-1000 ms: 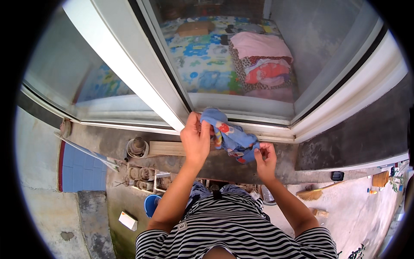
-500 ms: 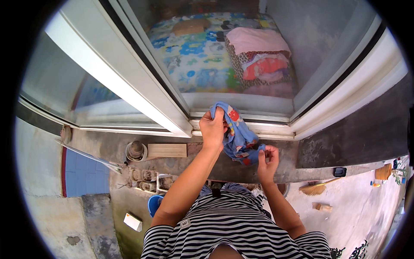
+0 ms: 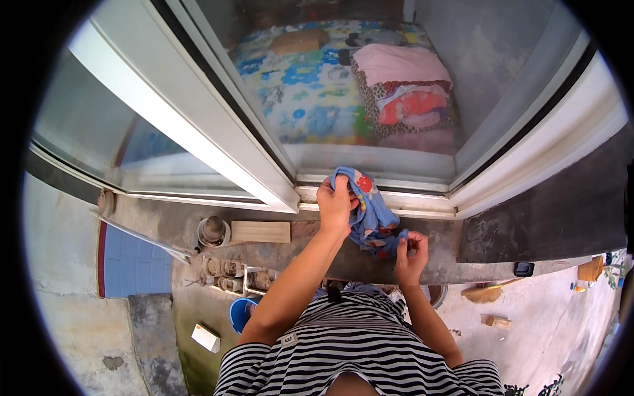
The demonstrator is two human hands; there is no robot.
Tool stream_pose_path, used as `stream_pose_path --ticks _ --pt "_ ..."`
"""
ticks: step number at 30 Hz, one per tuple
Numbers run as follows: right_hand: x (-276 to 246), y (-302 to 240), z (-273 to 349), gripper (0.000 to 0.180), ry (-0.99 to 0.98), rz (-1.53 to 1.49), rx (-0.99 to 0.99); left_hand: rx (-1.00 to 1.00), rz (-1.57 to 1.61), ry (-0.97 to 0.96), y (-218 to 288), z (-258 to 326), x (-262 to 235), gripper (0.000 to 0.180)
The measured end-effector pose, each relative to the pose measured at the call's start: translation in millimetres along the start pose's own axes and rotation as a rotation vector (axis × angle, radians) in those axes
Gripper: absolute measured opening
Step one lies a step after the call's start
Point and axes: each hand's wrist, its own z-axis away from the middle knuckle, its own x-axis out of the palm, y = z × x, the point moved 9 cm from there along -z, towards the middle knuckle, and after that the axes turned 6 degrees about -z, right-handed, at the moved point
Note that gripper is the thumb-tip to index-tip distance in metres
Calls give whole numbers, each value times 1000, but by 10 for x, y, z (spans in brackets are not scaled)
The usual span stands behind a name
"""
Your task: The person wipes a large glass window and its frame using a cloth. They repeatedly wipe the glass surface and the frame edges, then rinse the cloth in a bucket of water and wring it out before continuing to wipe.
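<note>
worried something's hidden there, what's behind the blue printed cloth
White window frame and grey ledge show around the blue printed cloth; the parts directly behind its folds are covered and can't be seen.

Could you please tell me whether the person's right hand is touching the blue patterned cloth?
Touching: the head view shows the right hand with one end of the blue patterned cloth pinched at its fingertips.
</note>
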Motion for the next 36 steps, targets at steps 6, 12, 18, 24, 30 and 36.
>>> stream_pose_path --ticks 6,12,18,24,30,36 --pt "45 -4 19 16 -31 43 8 62 -61 -33 66 -19 28 25" --pt "288 -216 -4 19 -226 331 -119 2 -81 8 87 52 5 25" --pt "527 -491 3 20 -393 580 -249 24 -52 -26 71 7 32 23" --pt "586 -360 -47 22 -470 632 -283 -209 -63 120 -165 -19 -127 30" --pt "591 -327 -10 22 -477 645 -265 -33 -66 13 153 92 61 30" --pt "623 -292 -27 22 -473 649 -276 -205 -45 100 -205 -69 -150 33"
